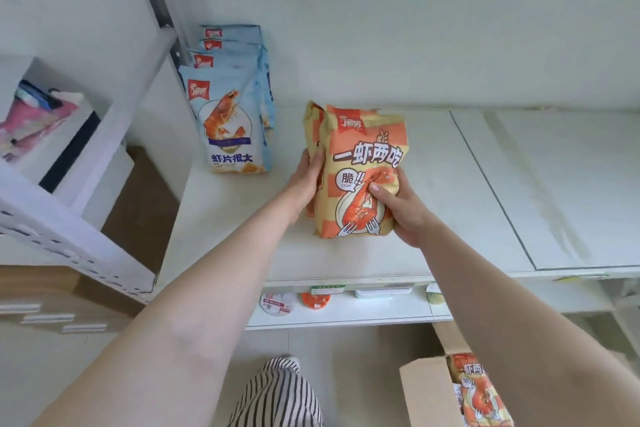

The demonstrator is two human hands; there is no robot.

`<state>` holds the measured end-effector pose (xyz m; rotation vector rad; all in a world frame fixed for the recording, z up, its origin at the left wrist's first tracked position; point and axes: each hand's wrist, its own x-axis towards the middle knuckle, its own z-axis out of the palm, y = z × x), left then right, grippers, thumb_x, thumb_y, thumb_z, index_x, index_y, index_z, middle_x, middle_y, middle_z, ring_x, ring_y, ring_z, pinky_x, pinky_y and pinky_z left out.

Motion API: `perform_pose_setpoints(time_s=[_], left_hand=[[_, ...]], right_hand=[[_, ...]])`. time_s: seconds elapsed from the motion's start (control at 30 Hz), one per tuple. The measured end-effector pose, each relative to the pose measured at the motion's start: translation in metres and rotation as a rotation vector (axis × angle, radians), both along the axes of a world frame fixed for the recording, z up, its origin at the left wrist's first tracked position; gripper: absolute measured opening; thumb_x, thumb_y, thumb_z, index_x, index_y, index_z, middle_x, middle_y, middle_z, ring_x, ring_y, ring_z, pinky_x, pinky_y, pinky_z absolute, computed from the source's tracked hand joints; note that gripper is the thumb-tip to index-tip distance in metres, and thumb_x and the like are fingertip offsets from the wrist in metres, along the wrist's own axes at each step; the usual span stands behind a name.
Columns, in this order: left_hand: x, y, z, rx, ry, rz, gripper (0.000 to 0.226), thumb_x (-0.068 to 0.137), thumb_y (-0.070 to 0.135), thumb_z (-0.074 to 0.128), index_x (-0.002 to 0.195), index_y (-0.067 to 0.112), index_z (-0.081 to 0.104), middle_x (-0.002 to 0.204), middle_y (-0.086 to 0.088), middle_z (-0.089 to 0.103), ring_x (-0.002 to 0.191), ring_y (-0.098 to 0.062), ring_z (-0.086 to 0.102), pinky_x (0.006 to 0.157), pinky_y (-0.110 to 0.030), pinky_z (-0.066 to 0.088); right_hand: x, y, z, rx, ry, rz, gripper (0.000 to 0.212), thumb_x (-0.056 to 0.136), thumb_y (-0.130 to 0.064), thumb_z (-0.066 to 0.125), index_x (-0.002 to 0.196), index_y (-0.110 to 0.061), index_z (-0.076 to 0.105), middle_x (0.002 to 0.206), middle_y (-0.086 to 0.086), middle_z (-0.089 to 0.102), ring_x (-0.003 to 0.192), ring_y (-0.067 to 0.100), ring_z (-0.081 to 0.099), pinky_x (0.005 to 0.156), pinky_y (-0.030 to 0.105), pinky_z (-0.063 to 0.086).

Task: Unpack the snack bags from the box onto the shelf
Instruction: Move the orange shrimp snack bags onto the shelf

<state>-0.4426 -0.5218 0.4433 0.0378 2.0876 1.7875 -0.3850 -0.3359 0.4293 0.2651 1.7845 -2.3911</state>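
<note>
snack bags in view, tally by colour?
Blue bags, in a row on the shelf: 4
Orange bags, held upright on the shelf by both hands: 2
Orange bags in the box: at least 1 showing
Total: 7

Bare forearms, no sleeves; black-and-white striped trousers (pixel 277 392) below the hands (pixel 304 180).
</note>
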Motion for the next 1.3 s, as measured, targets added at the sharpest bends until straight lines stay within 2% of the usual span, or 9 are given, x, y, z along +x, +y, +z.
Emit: perform_pose_setpoints(time_s=[0.07, 0.13, 0.27, 0.4, 0.53, 0.63, 0.83, 1.13, 1.3], left_hand=[[-0.001, -0.001, -0.024, -0.119, 0.073, 0.076, 0.101, 0.052, 0.103, 0.022, 0.131, 0.043, 0.043, 0.135, -0.002, 0.052, 0.126, -0.026, 0.047, 0.106, -0.052, 0.038], [0.004, -0.008, -0.031, -0.191, 0.140, 0.160, 0.098, 0.058, 0.095, 0.024, 0.132, 0.034, 0.047, 0.133, -0.010, 0.048, 0.129, -0.030, 0.042, 0.111, -0.050, 0.032], [0.025, -0.008, -0.008, 0.278, 0.091, 0.111, 0.111, 0.055, 0.094, 0.047, 0.148, 0.043, 0.018, 0.144, 0.008, 0.048, 0.125, -0.015, 0.053, 0.101, -0.050, 0.046], [0.015, -0.005, 0.008, 0.311, 0.352, -0.058, 0.131, 0.052, 0.074, 0.071, 0.151, 0.030, -0.002, 0.145, 0.000, 0.045, 0.123, -0.009, 0.055, 0.093, -0.031, 0.053], [0.004, 0.001, -0.023, 0.181, 0.431, -0.197, 0.127, 0.050, 0.066, 0.075, 0.147, 0.013, 0.014, 0.128, 0.012, 0.050, 0.107, 0.018, 0.053, 0.080, -0.004, 0.045], [0.000, 0.006, -0.054, 0.168, 0.386, -0.163, 0.122, 0.046, 0.070, 0.077, 0.140, 0.014, 0.023, 0.121, 0.014, 0.054, 0.103, 0.016, 0.056, 0.079, -0.006, 0.046], [-0.002, -0.005, -0.081, 0.155, 0.345, -0.267, 0.128, 0.058, 0.050, 0.084, 0.147, 0.024, -0.003, 0.148, -0.003, 0.034, 0.131, -0.009, 0.046, 0.099, -0.030, 0.050], [-0.013, 0.000, -0.093, 0.176, 0.390, -0.187, 0.127, 0.056, 0.054, 0.083, 0.146, 0.021, -0.001, 0.149, -0.006, 0.031, 0.131, -0.007, 0.046, 0.095, -0.023, 0.048], [-0.030, 0.000, -0.098, 0.107, 0.471, -0.281, 0.124, 0.053, 0.046, 0.086, 0.144, 0.025, 0.003, 0.143, 0.004, 0.036, 0.129, 0.001, 0.044, 0.096, -0.019, 0.045]], right_hand=[[0.003, -0.002, -0.011, 0.003, -0.022, 0.028, 0.064, 0.081, -0.016, 0.066, 0.139, -0.017, 0.041, 0.120, 0.007, 0.067, 0.105, 0.021, 0.068, 0.079, 0.033, 0.058], [0.007, -0.003, -0.015, 0.018, -0.020, 0.056, 0.060, 0.080, -0.017, 0.067, 0.136, -0.013, 0.046, 0.115, 0.008, 0.070, 0.101, 0.021, 0.070, 0.077, 0.032, 0.058], [0.005, -0.010, -0.008, 0.075, 0.063, 0.058, 0.050, 0.080, -0.017, 0.069, 0.127, -0.011, 0.054, 0.111, 0.007, 0.072, 0.099, 0.021, 0.070, 0.079, 0.031, 0.057], [-0.011, -0.004, 0.010, 0.123, 0.212, 0.002, 0.055, 0.075, -0.013, 0.074, 0.126, -0.012, 0.052, 0.113, 0.007, 0.070, 0.103, 0.023, 0.068, 0.082, 0.034, 0.057], [-0.018, 0.010, -0.019, 0.306, 0.197, 0.138, 0.060, 0.069, 0.001, 0.081, 0.121, -0.009, 0.053, 0.104, 0.001, 0.073, 0.096, 0.019, 0.070, 0.077, 0.028, 0.056], [-0.021, 0.011, -0.043, 0.287, 0.166, 0.147, 0.068, 0.061, 0.002, 0.084, 0.116, -0.021, 0.050, 0.096, -0.005, 0.074, 0.091, 0.014, 0.071, 0.074, 0.027, 0.056], [-0.025, 0.013, -0.053, 0.218, 0.222, 0.151, 0.066, 0.070, 0.002, 0.078, 0.125, -0.018, 0.046, 0.102, -0.006, 0.074, 0.097, 0.013, 0.070, 0.076, 0.025, 0.056], [-0.037, 0.024, -0.066, 0.266, 0.247, 0.217, 0.069, 0.078, -0.020, 0.073, 0.138, -0.009, 0.041, 0.127, 0.009, 0.065, 0.115, 0.024, 0.064, 0.088, 0.032, 0.054], [-0.057, 0.032, -0.072, 0.289, 0.304, 0.277, 0.068, 0.079, -0.007, 0.072, 0.139, -0.006, 0.039, 0.128, 0.014, 0.064, 0.116, 0.030, 0.063, 0.088, 0.034, 0.054]])
